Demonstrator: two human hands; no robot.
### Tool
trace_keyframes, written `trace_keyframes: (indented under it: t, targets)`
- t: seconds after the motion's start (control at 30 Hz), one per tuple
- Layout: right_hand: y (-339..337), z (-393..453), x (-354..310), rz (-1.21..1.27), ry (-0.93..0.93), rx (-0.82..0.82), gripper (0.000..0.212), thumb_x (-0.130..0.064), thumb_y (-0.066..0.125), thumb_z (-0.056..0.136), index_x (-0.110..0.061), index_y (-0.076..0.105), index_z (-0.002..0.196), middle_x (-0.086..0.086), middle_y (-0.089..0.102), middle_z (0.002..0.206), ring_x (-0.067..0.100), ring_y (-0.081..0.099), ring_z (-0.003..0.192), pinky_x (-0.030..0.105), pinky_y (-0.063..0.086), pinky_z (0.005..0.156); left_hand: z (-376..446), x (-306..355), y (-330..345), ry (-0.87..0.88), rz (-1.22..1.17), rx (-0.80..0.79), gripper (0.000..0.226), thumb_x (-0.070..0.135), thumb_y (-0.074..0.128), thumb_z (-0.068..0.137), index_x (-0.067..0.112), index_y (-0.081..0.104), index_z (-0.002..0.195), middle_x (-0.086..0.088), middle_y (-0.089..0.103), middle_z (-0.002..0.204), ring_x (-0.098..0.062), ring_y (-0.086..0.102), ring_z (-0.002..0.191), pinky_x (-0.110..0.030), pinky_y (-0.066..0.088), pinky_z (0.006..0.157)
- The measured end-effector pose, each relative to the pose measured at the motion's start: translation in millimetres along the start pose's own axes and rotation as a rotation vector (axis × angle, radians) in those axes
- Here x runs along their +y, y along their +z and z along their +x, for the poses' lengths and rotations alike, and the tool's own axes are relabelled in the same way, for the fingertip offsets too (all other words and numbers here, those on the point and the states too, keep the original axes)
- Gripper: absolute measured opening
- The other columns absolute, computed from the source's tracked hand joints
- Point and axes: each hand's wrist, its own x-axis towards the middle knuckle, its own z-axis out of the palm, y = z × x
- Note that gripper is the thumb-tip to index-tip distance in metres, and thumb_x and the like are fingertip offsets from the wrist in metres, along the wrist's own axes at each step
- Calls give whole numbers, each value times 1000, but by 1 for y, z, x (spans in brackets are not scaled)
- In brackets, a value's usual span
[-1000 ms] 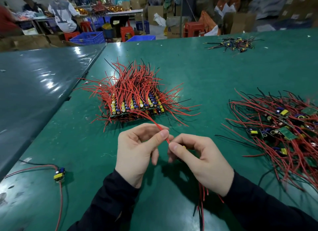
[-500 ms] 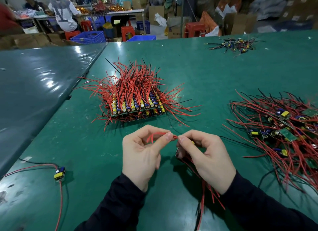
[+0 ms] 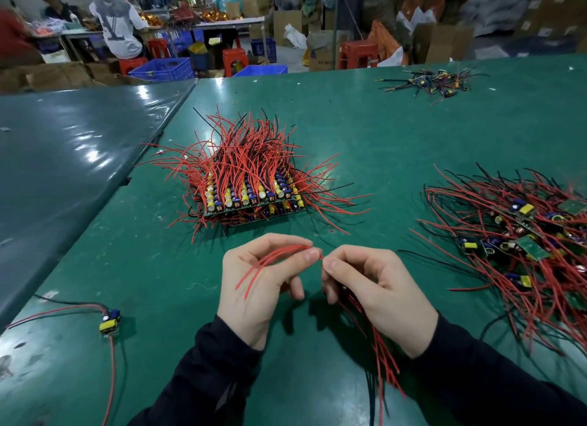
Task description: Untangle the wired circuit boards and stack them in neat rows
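both hands pinching red wires just in front of the stacked boards [image 3: 254, 200]

the left hand [image 3: 257, 286] pinches a few red wires [image 3: 270, 262] bent back over its palm; the right hand [image 3: 378, 293] grips a wire bundle [image 3: 381, 355] trailing toward the person. the tangled pile [image 3: 521, 238] lies right of the stack, a single board [image 3: 109, 322] to its left on the green table [image 3: 365, 133].

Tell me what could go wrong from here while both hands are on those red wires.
1. The left hand and right hand pinch the same red wires; pulling apart hard could strain a solder joint, though the board itself is hidden under the right hand.
2. Wires hanging below the right hand could snag the tangled pile nearby.
3. The stack sits just ahead; a careless placement might knock its rows crooked.
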Motion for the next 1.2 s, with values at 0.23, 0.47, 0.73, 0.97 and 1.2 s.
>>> trace_keyframes:
  t: [0.23,0.47,0.73,0.97,1.2]
  targets:
    - [1,-1,0,-1,10,-25,26,-21,52,85,-16,59,61,1,57,51,7,50,51,14,38,58,1,5,-2,17,-45,-1,17,27,68,67,10,71,68,-10,72,75,-12,48,36,-17,37,38]
    - [2,-2,2,-94,6,-14,25,-24,56,86,-17,61,63,0,59,51,14,51,52,28,42,57,2,9,-5,-179,-193,3,16,26,64,68,16,66,56,-6,65,65,-7,36,32,-16,32,37]
    - [2,-3,1,-160,-2,8,25,-27,55,86,-20,60,63,0,59,52,25,51,53,44,44,62,6,10,-9,-413,-404,36,17,30,61,73,18,67,64,3,67,68,-5,31,29,-13,27,32]
    - [4,-2,2,-215,1,21,25,-29,55,85,-19,61,63,1,60,53,27,52,54,44,46,62,6,13,-14,-454,-516,-76,23,25,58,74,12,60,56,0,52,53,-3,22,24,-14,15,30]
    - [4,-4,4,-236,4,4,25,-30,55,85,-18,60,64,5,61,56,28,53,56,45,46,63,9,17,-17,-366,-608,-14,28,26,54,80,11,63,58,2,50,53,-3,23,26,-12,17,29]
